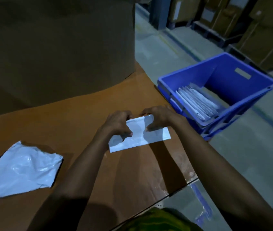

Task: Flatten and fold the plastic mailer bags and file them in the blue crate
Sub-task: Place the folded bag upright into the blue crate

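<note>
Dim warehouse light. Crate (187,75), blue, sits on the floor (252,155), butted against the right edge of the desk (75,124), which has a brown cardboard top. Inside the crate, against its near-left wall, stands a row of filed mailers (197,102), white, on edge and leaning; the rest of the crate floor shows bare grey. Folded mailer (139,139) lies flat on the desk just left of the crate: a white oblong, its long side slanting up toward the crate. Both grips are on it. Left grip (119,124) covers the end farther from the crate, fingers curled over the far edge and thumb pressed on the top face, grasping the plastic. Right grip (159,117) grasps the end nearer the crate the same way, fingers hooked over the far edge, thumb down on the face. The two sets of fingertips are almost touching at the far edge. Loose mailer (22,169), wrinkled and unfolded, lies flat on the desk well to the left of the crate, apart from both arms. A big cardboard box (57,47) stands on the desk, up and left of the crate. Beyond the crate, stacked cartons (265,30) line the floor.
</note>
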Motion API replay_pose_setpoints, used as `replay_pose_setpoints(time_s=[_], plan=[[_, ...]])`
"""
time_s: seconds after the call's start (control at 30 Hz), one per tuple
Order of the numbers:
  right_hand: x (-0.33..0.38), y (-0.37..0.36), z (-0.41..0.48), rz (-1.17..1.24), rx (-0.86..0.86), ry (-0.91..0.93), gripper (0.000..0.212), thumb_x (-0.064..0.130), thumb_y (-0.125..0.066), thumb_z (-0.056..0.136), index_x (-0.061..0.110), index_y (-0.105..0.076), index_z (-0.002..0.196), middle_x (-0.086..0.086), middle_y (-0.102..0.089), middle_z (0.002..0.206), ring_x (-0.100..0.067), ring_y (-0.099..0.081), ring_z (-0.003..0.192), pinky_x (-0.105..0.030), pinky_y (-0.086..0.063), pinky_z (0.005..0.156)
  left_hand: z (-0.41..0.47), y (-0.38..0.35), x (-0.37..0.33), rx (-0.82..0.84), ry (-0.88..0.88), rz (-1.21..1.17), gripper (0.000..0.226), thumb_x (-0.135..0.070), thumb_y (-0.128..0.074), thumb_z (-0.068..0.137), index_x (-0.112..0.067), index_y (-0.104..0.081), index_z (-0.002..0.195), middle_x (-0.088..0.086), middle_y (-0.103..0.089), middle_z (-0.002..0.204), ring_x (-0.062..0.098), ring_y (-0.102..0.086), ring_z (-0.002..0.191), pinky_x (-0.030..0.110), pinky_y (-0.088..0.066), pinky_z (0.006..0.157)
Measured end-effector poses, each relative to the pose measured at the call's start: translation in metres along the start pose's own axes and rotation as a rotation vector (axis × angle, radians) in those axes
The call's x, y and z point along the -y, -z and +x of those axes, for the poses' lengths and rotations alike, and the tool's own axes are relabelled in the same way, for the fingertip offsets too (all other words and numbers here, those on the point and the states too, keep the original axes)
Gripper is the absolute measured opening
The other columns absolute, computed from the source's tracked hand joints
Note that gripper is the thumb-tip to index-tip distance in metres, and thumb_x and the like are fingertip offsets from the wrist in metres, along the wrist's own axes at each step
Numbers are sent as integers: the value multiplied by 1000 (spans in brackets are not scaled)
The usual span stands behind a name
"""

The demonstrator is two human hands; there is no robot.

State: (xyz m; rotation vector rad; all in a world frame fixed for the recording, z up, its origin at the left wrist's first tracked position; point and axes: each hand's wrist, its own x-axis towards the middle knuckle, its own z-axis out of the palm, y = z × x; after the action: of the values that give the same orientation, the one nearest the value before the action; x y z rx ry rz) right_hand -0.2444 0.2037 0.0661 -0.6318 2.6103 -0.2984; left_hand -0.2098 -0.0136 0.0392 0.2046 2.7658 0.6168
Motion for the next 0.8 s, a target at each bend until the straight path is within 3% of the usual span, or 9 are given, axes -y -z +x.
replay_pose_setpoints(time_s=[0.07, 0.1, 0.17, 0.23, 0.37, 0.43, 0.53, 0.67, 0.8], plan=[[-3, 7, -16, 57, -61, 22, 41, 43, -80, 85, 30, -70, 123, 5, -71, 119, -21, -64, 112, -48, -50, 100, 5, 16, -7, 50, -48, -40, 40, -19, -92, 58, -26, -63, 84, -6, -68, 88, 19, -65, 85, 37, -56, 69], [-4, 9, -26, 101, -101, 23, 27, 40, -79, 88, 26, -75, 111, 6, -74, 108, -18, -67, 102, -45, -56, 88, 8, 25, -11, 59, -82, -38, 35, -17, -92, 61, -27, -66, 82, -8, -69, 86, 16, -65, 83, 36, -56, 68], [-8, 16, -46, 164, -201, 1, 18, 39, -78, 90, 22, -76, 94, 5, -73, 88, -14, -66, 82, -45, -58, 73, 13, 43, -26, 43, -166, 26, 26, -19, -90, 69, -29, -68, 78, -12, -69, 83, 11, -64, 80, 33, -52, 66], [-13, 30, -66, 166, -324, -66, 18, 41, -78, 91, 23, -77, 94, 4, -71, 78, -15, -64, 73, -43, -56, 68, 18, 62, -47, -9, -264, 79, 20, -22, -88, 76, -30, -69, 77, -12, -69, 79, 13, -64, 77, 33, -48, 64], [-45, 63, -96, 88, -616, -179, 13, 34, -72, 93, 28, -79, 103, -2, -76, 88, -25, -68, 86, -40, -54, 69, 49, 91, -101, -218, -474, 108, 12, -21, -81, 80, -25, -81, 91, 0, -75, 81, 21, -67, 81, 38, -53, 72], [-71, 79, -103, 11, -805, -183, 15, 25, -71, 93, 23, -81, 104, -7, -76, 96, -33, -66, 92, -43, -53, 69, 79, 96, -131, -369, -595, 158, 16, -26, -77, 78, -26, -81, 93, 1, -75, 85, 26, -66, 88, 37, -46, 77], [-122, 98, -100, -108, -1034, -250, 10, 22, -74, 88, 22, -82, 94, -8, -71, 89, -38, -62, 87, -42, -47, 70, 138, 95, -182, -564, -708, 325, 18, -30, -69, 82, -27, -81, 95, 3, -71, 92, 32, -60, 98, 41, -35, 82], [-201, 111, -75, -258, -1055, -431, 10, 20, -71, 82, 23, -81, 84, -6, -68, 79, -37, -59, 81, -38, -31, 70, 221, 70, -241, -619, -766, 408, 23, -23, -65, 78, -24, -82, 93, 6, -66, 92, 36, -58, 102, 43, -38, 81], [-268, 107, -45, -408, -922, -536, 8, 11, -69, 74, 16, -75, 72, -8, -63, 70, -37, -58, 75, -40, -35, 73, 300, 17, -274, -533, -789, 485, 20, -9, -81, 65, -20, -80, 82, 8, -63, 87, 36, -62, 94, 38, -42, 70]])
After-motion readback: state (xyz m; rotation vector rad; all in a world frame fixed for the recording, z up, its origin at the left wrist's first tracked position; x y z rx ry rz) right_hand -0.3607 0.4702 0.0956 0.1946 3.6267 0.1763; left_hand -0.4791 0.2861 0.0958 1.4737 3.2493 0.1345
